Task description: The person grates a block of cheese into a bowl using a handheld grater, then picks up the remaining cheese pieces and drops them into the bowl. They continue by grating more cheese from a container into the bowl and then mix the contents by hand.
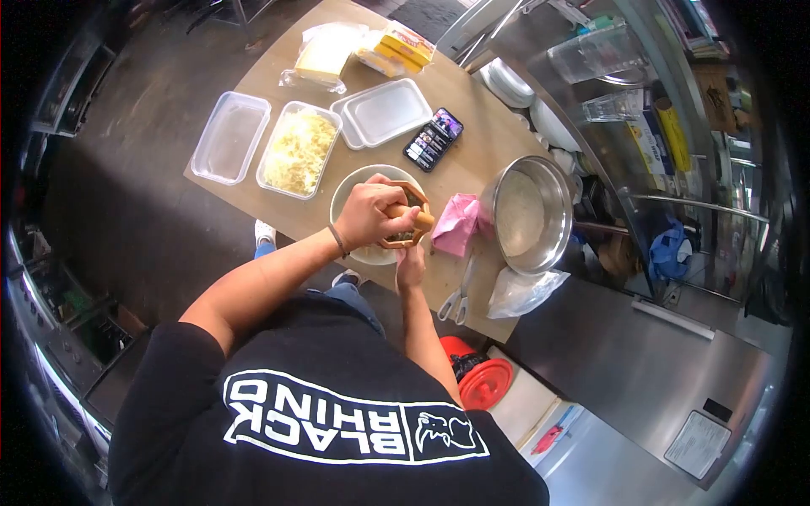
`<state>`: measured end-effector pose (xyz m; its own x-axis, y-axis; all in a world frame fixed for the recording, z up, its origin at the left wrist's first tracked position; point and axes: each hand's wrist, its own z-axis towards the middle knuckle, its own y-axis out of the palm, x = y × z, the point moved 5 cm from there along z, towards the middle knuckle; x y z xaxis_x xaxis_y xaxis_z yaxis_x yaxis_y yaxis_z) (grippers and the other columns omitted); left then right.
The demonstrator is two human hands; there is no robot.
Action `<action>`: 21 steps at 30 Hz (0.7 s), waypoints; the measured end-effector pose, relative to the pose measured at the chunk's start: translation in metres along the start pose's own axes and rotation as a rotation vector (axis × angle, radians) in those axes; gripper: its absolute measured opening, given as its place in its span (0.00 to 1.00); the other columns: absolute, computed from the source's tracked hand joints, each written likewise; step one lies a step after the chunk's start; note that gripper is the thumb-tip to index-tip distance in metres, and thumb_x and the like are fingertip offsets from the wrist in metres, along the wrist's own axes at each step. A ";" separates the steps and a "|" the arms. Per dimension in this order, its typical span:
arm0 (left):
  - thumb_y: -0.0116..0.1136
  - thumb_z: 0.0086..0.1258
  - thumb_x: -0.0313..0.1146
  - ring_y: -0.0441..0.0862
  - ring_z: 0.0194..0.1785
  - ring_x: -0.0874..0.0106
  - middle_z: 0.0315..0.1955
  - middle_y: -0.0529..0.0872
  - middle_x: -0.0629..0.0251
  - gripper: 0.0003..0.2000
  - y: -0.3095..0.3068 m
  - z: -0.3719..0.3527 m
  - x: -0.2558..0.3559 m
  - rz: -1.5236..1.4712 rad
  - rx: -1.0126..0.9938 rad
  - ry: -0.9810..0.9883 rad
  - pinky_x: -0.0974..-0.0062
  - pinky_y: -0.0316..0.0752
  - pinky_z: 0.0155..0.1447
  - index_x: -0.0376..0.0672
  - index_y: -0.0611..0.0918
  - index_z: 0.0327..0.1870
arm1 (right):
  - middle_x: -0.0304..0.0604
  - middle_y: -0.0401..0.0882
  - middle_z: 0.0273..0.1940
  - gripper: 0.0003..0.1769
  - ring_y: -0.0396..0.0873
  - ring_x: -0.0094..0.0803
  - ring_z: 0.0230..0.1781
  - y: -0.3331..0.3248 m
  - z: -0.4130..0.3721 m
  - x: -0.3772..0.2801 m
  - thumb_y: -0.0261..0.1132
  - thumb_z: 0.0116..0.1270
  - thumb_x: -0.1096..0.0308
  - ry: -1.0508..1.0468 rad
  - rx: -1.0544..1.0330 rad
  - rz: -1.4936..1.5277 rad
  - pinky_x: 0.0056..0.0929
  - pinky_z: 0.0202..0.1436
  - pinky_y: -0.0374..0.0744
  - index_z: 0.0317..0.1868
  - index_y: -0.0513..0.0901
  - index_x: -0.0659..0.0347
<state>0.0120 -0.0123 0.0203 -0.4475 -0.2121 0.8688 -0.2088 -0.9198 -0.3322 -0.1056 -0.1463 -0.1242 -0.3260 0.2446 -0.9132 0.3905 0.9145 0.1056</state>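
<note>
My left hand (pixel 368 212), with a dark band on the wrist, is closed around a wooden pestle (pixel 420 219) that stands in a small wooden mortar (pixel 408 239). The mortar rests on a pale round plate (pixel 353 187) near the table's front edge. My right hand (pixel 411 266) grips the near rim of the mortar from below. Dark contents show inside the mortar, mostly hidden by my left hand.
On the wooden table (pixel 472 160) lie an empty clear tub (pixel 229 137), a tub of shredded cheese (pixel 297 150), a lid (pixel 384 111), a phone (pixel 433 138), a pink cloth (pixel 456 223), a steel bowl (pixel 531 211), scissors (pixel 458 297) and wrapped cheese blocks (pixel 325 52). A red-lidded bin (pixel 483 378) stands below.
</note>
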 end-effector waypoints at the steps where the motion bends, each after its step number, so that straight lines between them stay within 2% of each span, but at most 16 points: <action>1: 0.66 0.52 0.37 0.79 0.28 0.64 0.17 0.80 0.62 0.11 0.000 0.001 0.000 -0.001 -0.001 0.012 0.72 0.75 0.42 0.41 0.80 0.18 | 0.40 0.76 0.51 0.20 0.73 0.29 0.51 -0.018 0.013 0.031 0.51 0.73 0.62 -0.241 0.025 -0.224 0.24 0.54 0.71 0.60 0.69 0.65; 2: 0.67 0.51 0.35 0.78 0.27 0.64 0.18 0.80 0.61 0.09 0.000 0.000 0.000 -0.017 0.020 0.050 0.71 0.75 0.37 0.40 0.80 0.19 | 0.40 0.76 0.51 0.20 0.73 0.29 0.51 -0.016 0.014 0.023 0.51 0.73 0.62 -0.253 0.029 -0.222 0.24 0.54 0.71 0.60 0.69 0.65; 3: 0.67 0.49 0.33 0.77 0.26 0.64 0.19 0.80 0.60 0.08 0.000 0.000 0.000 -0.031 0.042 0.087 0.71 0.75 0.33 0.40 0.80 0.20 | 0.39 0.76 0.51 0.20 0.73 0.28 0.51 -0.011 0.014 0.013 0.53 0.72 0.68 -0.190 0.005 -0.108 0.24 0.54 0.71 0.61 0.69 0.65; 4: 0.67 0.49 0.33 0.77 0.26 0.64 0.19 0.80 0.60 0.08 0.000 0.001 0.001 -0.028 0.042 0.097 0.71 0.75 0.33 0.40 0.80 0.20 | 0.38 0.76 0.52 0.20 0.74 0.28 0.51 -0.007 0.014 0.008 0.54 0.70 0.74 -0.125 -0.022 0.008 0.24 0.54 0.72 0.62 0.68 0.64; 6: 0.67 0.49 0.33 0.77 0.26 0.64 0.19 0.80 0.60 0.08 0.000 0.000 0.001 -0.016 0.035 0.090 0.71 0.75 0.33 0.40 0.80 0.20 | 0.40 0.75 0.54 0.21 0.73 0.27 0.52 -0.003 0.013 -0.006 0.52 0.70 0.75 -0.107 0.002 -0.018 0.25 0.56 0.71 0.63 0.67 0.66; 8: 0.67 0.49 0.32 0.77 0.26 0.63 0.19 0.80 0.60 0.08 -0.001 0.001 0.002 -0.008 0.043 0.112 0.71 0.75 0.33 0.40 0.80 0.21 | 0.42 0.73 0.57 0.23 0.72 0.29 0.55 -0.001 0.007 -0.034 0.51 0.70 0.77 -0.211 0.123 0.135 0.25 0.58 0.71 0.65 0.65 0.67; 9: 0.66 0.52 0.34 0.78 0.28 0.63 0.18 0.80 0.62 0.09 -0.001 0.000 0.002 -0.006 0.018 0.081 0.71 0.75 0.38 0.41 0.79 0.20 | 0.48 0.68 0.62 0.23 0.68 0.31 0.61 0.003 -0.004 -0.056 0.48 0.72 0.74 -0.154 0.110 0.025 0.27 0.63 0.67 0.66 0.62 0.70; 10: 0.65 0.54 0.37 0.79 0.29 0.63 0.18 0.80 0.63 0.11 0.000 0.000 0.001 -0.005 -0.007 0.050 0.72 0.74 0.43 0.42 0.79 0.19 | 0.48 0.68 0.62 0.23 0.68 0.31 0.61 0.008 -0.014 -0.067 0.48 0.72 0.74 -0.152 0.106 0.024 0.27 0.63 0.67 0.66 0.62 0.70; 12: 0.65 0.54 0.37 0.79 0.29 0.63 0.18 0.80 0.63 0.11 0.000 0.000 0.002 -0.010 0.004 0.041 0.72 0.75 0.43 0.42 0.79 0.19 | 0.51 0.68 0.61 0.28 0.69 0.35 0.61 0.016 -0.031 -0.083 0.45 0.75 0.63 -0.288 0.037 -0.053 0.31 0.65 0.66 0.68 0.56 0.72; 13: 0.65 0.54 0.37 0.79 0.29 0.63 0.18 0.80 0.63 0.11 0.000 0.000 0.003 -0.016 0.013 0.037 0.71 0.75 0.43 0.42 0.79 0.19 | 0.51 0.68 0.61 0.28 0.69 0.35 0.61 0.019 -0.034 -0.079 0.45 0.75 0.63 -0.287 0.037 -0.055 0.31 0.65 0.66 0.68 0.56 0.72; 16: 0.65 0.54 0.36 0.79 0.29 0.63 0.18 0.80 0.63 0.10 -0.001 0.000 0.003 -0.005 0.007 0.031 0.72 0.75 0.43 0.42 0.79 0.19 | 0.53 0.55 0.69 0.33 0.55 0.39 0.69 0.043 -0.044 -0.077 0.35 0.76 0.52 -0.488 0.061 -0.128 0.36 0.71 0.54 0.70 0.51 0.72; 17: 0.65 0.54 0.36 0.79 0.29 0.63 0.18 0.80 0.63 0.10 0.000 -0.002 0.003 -0.006 0.003 0.026 0.72 0.75 0.43 0.42 0.79 0.19 | 0.57 0.54 0.69 0.41 0.52 0.42 0.72 0.044 -0.043 -0.081 0.36 0.73 0.42 -0.472 0.009 -0.145 0.34 0.72 0.51 0.70 0.49 0.72; 21: 0.65 0.53 0.36 0.79 0.29 0.63 0.18 0.80 0.62 0.10 0.001 0.000 0.000 -0.010 0.022 0.018 0.72 0.75 0.42 0.41 0.79 0.19 | 0.55 0.60 0.65 0.42 0.59 0.40 0.66 0.034 -0.035 -0.063 0.36 0.71 0.39 -0.414 0.020 -0.216 0.33 0.65 0.59 0.69 0.53 0.70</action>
<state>0.0114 -0.0132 0.0195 -0.4614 -0.1974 0.8650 -0.1945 -0.9287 -0.3157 -0.1023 -0.1191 -0.0496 -0.0318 -0.1035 -0.9941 0.3692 0.9231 -0.1079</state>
